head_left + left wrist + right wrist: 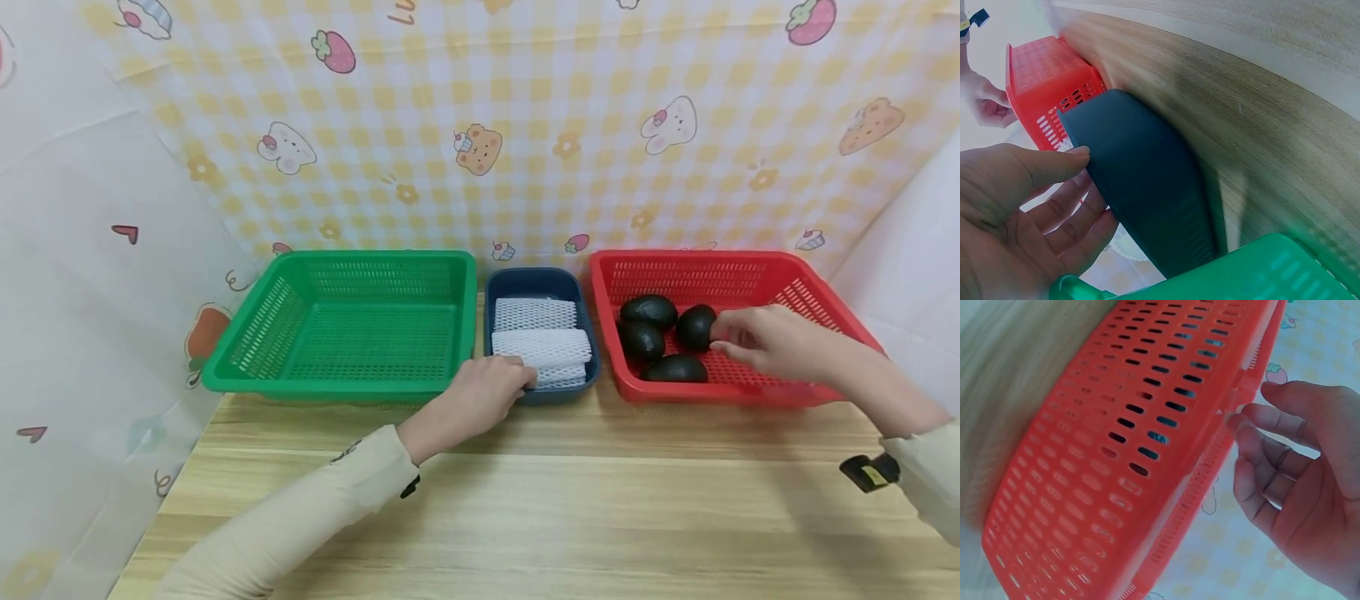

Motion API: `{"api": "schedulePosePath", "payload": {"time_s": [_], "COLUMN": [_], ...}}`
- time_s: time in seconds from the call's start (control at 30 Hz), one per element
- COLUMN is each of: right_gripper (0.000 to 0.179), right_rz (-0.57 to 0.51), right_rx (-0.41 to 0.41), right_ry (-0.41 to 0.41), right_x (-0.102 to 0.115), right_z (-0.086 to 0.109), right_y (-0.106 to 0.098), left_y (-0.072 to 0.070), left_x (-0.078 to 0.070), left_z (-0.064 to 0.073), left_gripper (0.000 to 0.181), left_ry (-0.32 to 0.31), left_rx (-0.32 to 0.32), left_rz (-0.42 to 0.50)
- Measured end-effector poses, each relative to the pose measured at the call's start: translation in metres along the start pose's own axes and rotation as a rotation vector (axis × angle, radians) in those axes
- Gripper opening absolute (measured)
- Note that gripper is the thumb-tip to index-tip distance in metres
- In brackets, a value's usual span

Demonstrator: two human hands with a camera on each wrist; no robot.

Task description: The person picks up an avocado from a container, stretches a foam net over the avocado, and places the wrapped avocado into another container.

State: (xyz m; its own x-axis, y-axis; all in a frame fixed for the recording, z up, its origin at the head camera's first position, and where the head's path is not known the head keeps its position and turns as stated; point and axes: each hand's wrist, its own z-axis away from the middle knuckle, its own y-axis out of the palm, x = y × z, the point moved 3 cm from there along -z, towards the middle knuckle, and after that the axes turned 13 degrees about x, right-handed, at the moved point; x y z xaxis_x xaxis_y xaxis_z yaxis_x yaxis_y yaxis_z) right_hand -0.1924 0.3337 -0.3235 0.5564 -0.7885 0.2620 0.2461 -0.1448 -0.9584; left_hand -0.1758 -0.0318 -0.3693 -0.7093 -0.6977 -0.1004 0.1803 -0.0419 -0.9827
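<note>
In the head view, my left hand (487,392) reaches over the front left of a dark blue tray (540,283), its fingertips at the white foam net sleeves (542,346). The left wrist view shows that hand's thumb at the tray's rim and its fingers loosely bent past it. No sleeve shows between them. My right hand (776,337) is over a red basket (795,287), fingers loosely bent beside a dark avocado (693,327). Whether they touch it is hard to tell. Several avocados lie in the basket's left half, including one at the back (649,311).
A green basket (341,386) stands left of the blue tray, with nothing seen inside. All three containers sit in a row on a wooden table (570,508), against a yellow checked cloth (525,175). White cloth (97,292) hangs at the sides.
</note>
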Motion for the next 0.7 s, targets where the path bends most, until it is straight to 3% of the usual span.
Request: {"api": "schedulePosePath", "payload": {"time_s": [0.2,0.7], "right_gripper": [0.026,0.049], "right_rz": [-0.016,-0.072], "right_rx": [0.081,0.34], "right_ry": [0.045,0.011], "right_x": [-0.009,-0.002], "right_z": [-0.007,-0.037], "right_y": [-0.006,0.011], "left_y": [0.0,0.0], "left_x": [0.0,0.0], "left_z": [-0.001,-0.003], "left_gripper": [0.015,0.015], "left_ry": [-0.003,-0.016], "left_rx": [0.002,0.037], "left_rz": [-0.016,-0.031]}}
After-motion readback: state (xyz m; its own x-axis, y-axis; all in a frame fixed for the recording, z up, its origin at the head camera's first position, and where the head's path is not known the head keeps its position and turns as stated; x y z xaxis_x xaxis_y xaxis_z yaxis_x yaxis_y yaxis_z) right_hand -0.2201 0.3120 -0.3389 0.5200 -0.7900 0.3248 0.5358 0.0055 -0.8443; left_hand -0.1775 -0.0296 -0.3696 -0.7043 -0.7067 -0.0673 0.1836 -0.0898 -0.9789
